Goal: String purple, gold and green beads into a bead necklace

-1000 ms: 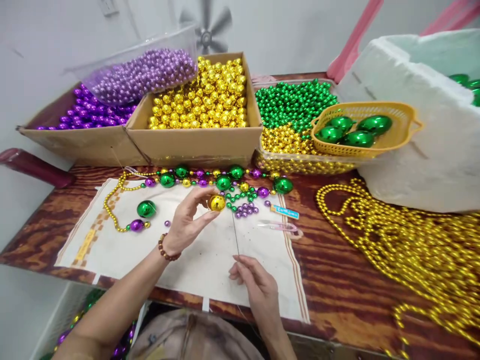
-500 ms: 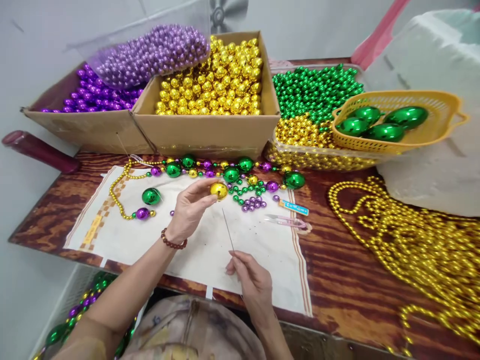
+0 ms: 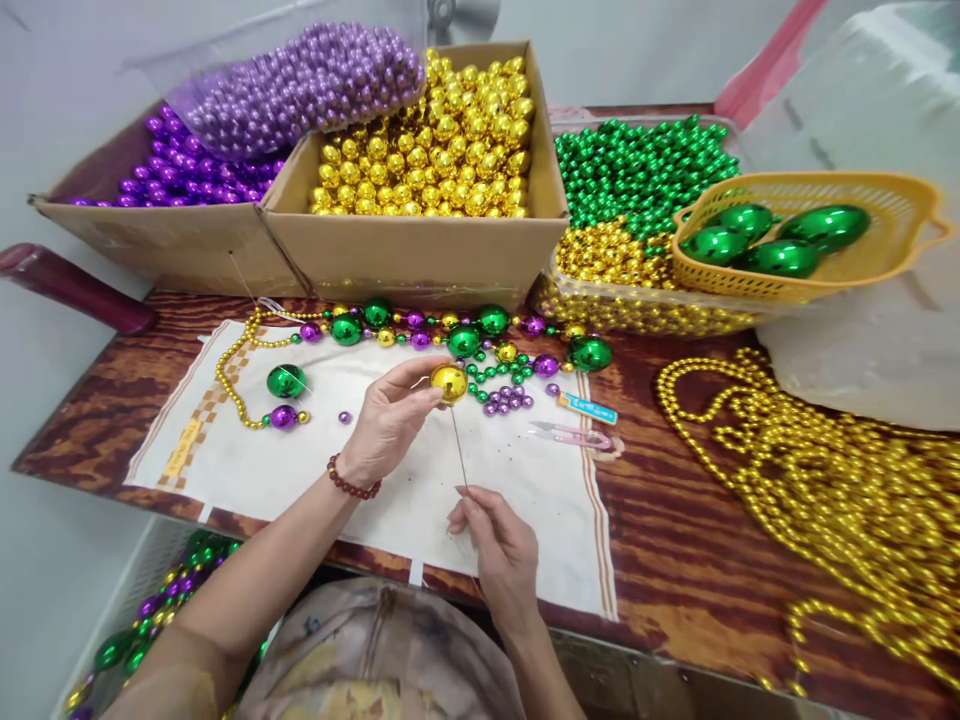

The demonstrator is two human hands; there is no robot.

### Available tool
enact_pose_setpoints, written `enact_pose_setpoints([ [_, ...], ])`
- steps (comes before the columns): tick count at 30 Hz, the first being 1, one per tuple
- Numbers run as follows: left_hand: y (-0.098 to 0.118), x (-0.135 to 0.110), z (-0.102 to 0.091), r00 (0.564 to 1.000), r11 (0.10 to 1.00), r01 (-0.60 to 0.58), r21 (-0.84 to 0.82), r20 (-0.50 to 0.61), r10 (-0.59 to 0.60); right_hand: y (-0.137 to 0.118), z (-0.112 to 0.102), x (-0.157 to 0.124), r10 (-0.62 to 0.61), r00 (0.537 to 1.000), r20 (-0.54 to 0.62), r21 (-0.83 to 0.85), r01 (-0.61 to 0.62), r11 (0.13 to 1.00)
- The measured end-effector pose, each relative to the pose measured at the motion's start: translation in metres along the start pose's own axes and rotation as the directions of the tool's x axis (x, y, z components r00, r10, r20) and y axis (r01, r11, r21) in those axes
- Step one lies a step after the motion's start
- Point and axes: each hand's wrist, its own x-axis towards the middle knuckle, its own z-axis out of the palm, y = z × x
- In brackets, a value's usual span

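Between thumb and fingers, my left hand grips a large gold bead above the white cloth. My right hand pinches a long thin needle that points up, its tip at the underside of the bead. Whether the tip has entered the hole cannot be made out. Behind the bead lies a strung garland of green, purple and gold beads. Small green beads and a cluster of small purple beads sit right of my left hand. A big green bead rests to the left.
Cardboard boxes of purple beads and gold beads stand at the back. A clear tub and a yellow basket with green balls are at the right. Gold bead strings, snips and a lighter lie nearer.
The needle tip has come up to the gold bead; before, a gap lay between them. Both hands have shifted only a little, and the view has tilted slightly.
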Motion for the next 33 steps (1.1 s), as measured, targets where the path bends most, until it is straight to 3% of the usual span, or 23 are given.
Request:
enact_pose_setpoints([
  [5, -0.005, -0.012, 0.006, 0.998, 1.0, 0.004, -0.009, 0.056, -0.004, 0.003, 0.004, 0.002, -0.002, 0.998, -0.06, 0.024, 0.004, 1.0],
  [14, -0.014, -0.035, 0.017, 0.984, 0.981, -0.099, 0.167, 0.163, 0.071, -0.004, 0.01, 0.011, -0.022, 0.992, -0.127, 0.071, 0.031, 0.997],
  [21, -0.034, -0.045, 0.021, 0.977, 0.937, -0.077, 0.342, 0.212, 0.003, -0.012, -0.002, 0.01, 0.07, 0.996, -0.054, 0.063, -0.067, 0.996],
  [26, -0.041, -0.04, 0.02, 0.945, 0.893, -0.024, 0.448, 0.301, -0.126, 0.0, -0.023, 0.006, 0.163, 0.962, -0.218, 0.113, -0.141, 0.984],
  [29, -0.045, -0.021, 0.012, 0.955, 0.788, -0.096, 0.608, 0.279, -0.099, 0.006, -0.037, 0.006, 0.217, 0.92, -0.326, 0.184, -0.164, 0.969],
  [31, -0.05, -0.003, 0.003, 0.963, 0.633, -0.2, 0.748, 0.268, -0.013, 0.007, -0.043, 0.005, 0.208, 0.91, -0.359, 0.184, -0.149, 0.972],
  [33, -0.056, 0.015, -0.004, 0.945, 0.429, -0.318, 0.845, 0.318, 0.074, 0.009, -0.046, 0.005, 0.19, 0.918, -0.347, 0.167, -0.139, 0.976],
])
